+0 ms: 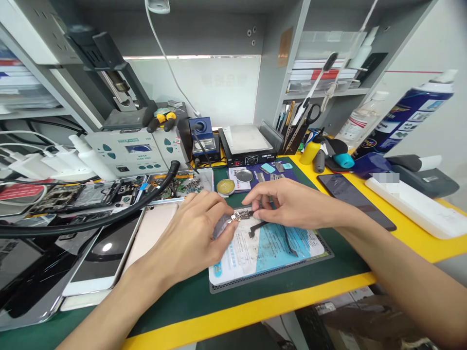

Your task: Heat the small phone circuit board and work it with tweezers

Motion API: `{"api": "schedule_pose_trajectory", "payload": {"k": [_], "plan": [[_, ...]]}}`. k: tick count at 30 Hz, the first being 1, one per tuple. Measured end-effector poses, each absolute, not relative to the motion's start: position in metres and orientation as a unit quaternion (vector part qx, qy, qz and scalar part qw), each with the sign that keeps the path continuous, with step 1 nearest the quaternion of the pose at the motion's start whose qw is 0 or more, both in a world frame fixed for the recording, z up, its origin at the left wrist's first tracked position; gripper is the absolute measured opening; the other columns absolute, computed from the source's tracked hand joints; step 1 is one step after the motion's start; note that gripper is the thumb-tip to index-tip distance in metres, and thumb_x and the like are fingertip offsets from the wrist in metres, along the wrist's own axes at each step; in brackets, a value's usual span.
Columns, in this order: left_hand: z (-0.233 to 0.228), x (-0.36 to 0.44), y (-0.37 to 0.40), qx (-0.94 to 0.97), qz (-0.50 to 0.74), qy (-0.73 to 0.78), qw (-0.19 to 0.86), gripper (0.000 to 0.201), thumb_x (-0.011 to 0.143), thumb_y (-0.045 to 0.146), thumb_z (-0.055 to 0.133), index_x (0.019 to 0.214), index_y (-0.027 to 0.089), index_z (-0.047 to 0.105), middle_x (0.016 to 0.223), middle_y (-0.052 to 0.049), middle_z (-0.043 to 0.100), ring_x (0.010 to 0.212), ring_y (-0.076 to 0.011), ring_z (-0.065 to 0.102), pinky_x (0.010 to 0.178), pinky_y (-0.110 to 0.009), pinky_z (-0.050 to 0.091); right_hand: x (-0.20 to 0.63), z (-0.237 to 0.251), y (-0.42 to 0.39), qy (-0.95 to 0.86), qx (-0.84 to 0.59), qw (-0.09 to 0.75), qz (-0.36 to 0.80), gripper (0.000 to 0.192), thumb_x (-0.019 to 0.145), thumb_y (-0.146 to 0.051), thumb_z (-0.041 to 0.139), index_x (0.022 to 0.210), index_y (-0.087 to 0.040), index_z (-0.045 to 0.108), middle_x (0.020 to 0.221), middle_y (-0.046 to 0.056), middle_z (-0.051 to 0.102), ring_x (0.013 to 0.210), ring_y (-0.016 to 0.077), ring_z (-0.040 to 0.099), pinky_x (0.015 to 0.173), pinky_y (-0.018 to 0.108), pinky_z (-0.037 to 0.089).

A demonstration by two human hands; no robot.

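Observation:
A small circuit board (242, 215) with metal parts is held level between my two hands over a blue-and-white work mat (241, 265). My left hand (193, 231) has its index finger and thumb at the board's left end. On the other side, my right hand (288, 201) curls its fingers, with thumb and fingertips at the board's right end. A thin black flex cable (257, 227) with a small connector hangs below the board. Another black strip (290, 243) runs down across the mat from under my right hand. My right fingertips are partly hidden.
Several phones lie on the left, one with a black screen (109, 248). Behind stand a soldering station (134, 150), a heating plate (248, 141) and a round tin of yellowish paste (225, 186). A dark phone (355, 199) and a white case (416, 206) lie right. A black hose (91, 228) crosses left.

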State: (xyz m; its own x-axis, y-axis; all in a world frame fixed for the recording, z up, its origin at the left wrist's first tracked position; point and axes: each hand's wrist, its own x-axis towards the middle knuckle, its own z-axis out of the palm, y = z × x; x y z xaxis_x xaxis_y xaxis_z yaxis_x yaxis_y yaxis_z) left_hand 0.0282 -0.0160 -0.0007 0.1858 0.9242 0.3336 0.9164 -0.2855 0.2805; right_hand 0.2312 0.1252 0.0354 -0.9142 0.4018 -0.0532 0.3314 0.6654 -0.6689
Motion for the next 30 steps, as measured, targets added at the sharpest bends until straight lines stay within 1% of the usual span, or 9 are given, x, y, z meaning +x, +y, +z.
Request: {"api": "schedule_pose_trajectory", "payload": {"k": [9,30], "plan": [[-0.0018,0.0288,-0.0143,0.769,0.226,0.598,0.010,0.022,0.099,0.032,0.053,0.105,0.017,0.068,0.105,-0.007,0.067,0.100,-0.0256,0.058,0.089,-0.046,0.044,0.2322,0.0337,0.1253,-0.914,-0.195,0.054,0.352,0.026,0.087,-0.016,0.065,0.111,-0.020,0.073,0.092,-0.002,0.073,0.072,0.0090,0.060,0.063,0.021,0.046],[-0.0019,0.0279,-0.0146,0.768,0.223,0.600,0.012,0.024,0.100,0.034,0.052,0.108,0.017,0.067,0.106,-0.007,0.067,0.100,-0.0253,0.059,0.090,-0.046,0.045,0.2325,0.0327,0.1266,-0.918,-0.187,0.060,0.345,0.027,0.086,-0.014,0.063,0.110,-0.021,0.072,0.092,-0.002,0.073,0.072,0.0094,0.061,0.063,0.021,0.046]]}}
